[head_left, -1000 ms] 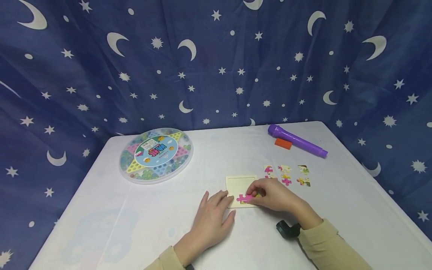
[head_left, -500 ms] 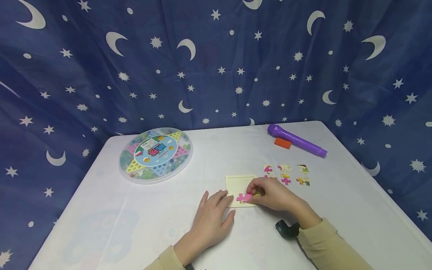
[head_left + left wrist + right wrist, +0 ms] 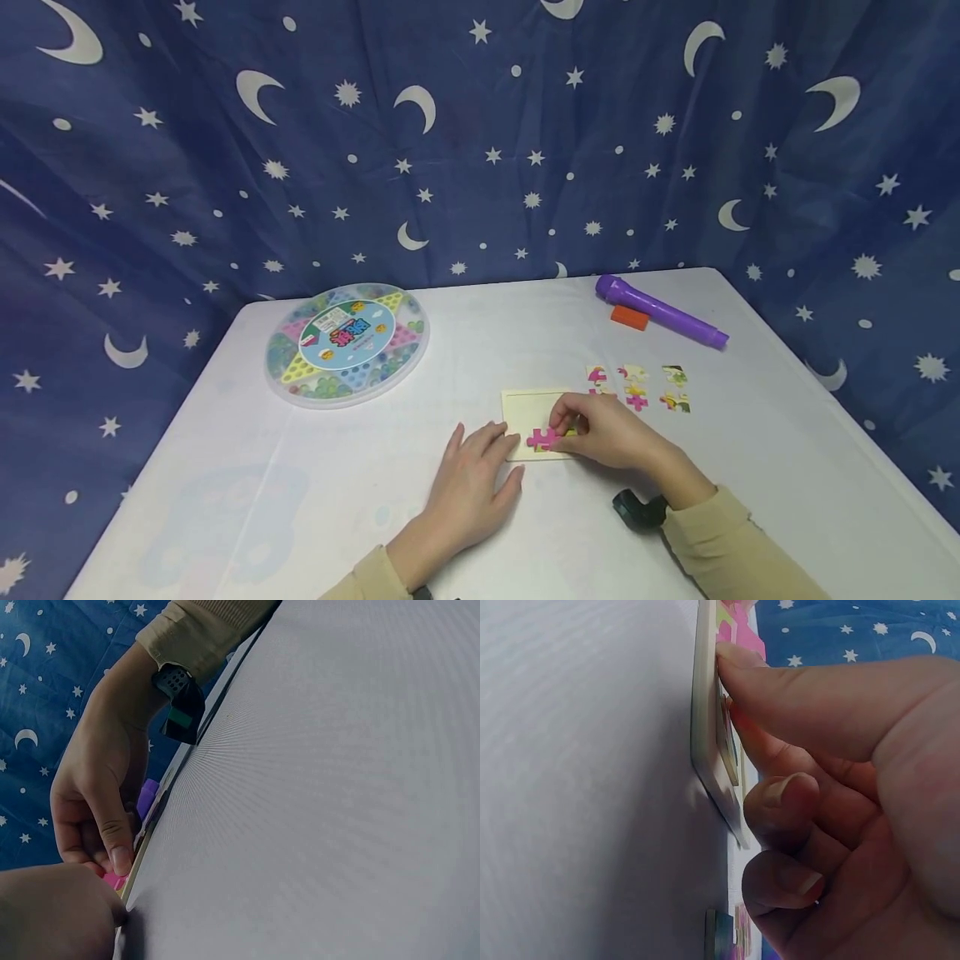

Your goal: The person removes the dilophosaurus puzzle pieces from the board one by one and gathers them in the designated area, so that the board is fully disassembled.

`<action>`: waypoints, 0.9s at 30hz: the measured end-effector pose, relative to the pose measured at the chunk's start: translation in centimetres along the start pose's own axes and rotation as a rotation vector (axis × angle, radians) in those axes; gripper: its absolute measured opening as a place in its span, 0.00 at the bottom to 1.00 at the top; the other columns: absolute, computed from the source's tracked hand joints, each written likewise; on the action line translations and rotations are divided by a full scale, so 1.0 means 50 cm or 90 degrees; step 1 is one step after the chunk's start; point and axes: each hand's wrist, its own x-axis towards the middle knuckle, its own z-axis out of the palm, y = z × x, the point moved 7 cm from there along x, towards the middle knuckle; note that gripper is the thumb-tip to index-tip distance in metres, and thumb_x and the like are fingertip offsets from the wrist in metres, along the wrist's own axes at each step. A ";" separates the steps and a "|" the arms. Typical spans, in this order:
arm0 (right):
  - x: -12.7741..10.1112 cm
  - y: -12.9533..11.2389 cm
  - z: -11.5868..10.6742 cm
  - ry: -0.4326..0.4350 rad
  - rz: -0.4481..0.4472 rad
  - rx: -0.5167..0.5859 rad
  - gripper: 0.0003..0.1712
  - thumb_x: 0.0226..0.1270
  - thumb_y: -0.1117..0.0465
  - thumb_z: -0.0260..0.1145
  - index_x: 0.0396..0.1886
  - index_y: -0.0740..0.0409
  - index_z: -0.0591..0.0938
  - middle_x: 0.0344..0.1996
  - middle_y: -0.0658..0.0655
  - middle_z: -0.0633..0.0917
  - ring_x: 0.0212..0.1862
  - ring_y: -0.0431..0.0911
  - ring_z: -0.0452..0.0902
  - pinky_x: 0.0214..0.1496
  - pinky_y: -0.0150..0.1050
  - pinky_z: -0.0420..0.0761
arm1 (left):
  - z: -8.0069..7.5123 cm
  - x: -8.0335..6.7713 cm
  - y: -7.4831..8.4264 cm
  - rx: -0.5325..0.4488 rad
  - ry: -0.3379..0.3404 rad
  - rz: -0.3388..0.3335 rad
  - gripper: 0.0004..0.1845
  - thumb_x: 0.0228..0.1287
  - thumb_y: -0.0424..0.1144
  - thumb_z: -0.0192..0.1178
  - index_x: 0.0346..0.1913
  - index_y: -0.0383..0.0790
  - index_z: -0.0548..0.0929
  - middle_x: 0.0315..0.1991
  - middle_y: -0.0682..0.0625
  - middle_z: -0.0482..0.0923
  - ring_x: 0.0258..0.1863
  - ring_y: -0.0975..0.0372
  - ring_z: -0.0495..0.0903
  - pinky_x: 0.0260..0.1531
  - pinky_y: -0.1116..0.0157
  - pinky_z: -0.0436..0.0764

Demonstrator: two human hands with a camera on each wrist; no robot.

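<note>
The pink puzzle piece (image 3: 542,438) lies in the near part of the puzzle tray (image 3: 525,408), under the fingertips of the right hand (image 3: 607,433), which pinches it. The left hand (image 3: 471,492) rests flat with straight fingers, touching the tray's near left corner. To the right of the tray I count about six loose pieces (image 3: 637,387), and on the far right one purple flashlight (image 3: 660,312).

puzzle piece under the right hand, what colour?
Mostly pink puzzle piece with some yellow-green, on the cream tray; clearest in the head view.
</note>
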 end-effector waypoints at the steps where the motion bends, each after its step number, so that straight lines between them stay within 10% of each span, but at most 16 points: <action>1: 0.000 0.000 0.000 0.000 -0.002 0.003 0.16 0.46 0.50 0.76 0.32 0.39 0.77 0.24 0.39 0.78 0.25 0.40 0.70 0.26 0.33 0.72 | 0.000 0.000 0.000 0.000 0.001 0.001 0.20 0.62 0.49 0.56 0.54 0.43 0.79 0.56 0.46 0.73 0.59 0.53 0.69 0.58 0.41 0.56; 27: -0.030 0.035 -0.043 0.023 0.051 0.097 0.06 0.55 0.43 0.68 0.31 0.34 0.82 0.26 0.43 0.80 0.24 0.45 0.70 0.20 0.34 0.69 | -0.009 -0.001 -0.006 0.007 0.050 -0.018 0.17 0.61 0.41 0.57 0.52 0.40 0.81 0.54 0.45 0.75 0.56 0.53 0.72 0.57 0.41 0.58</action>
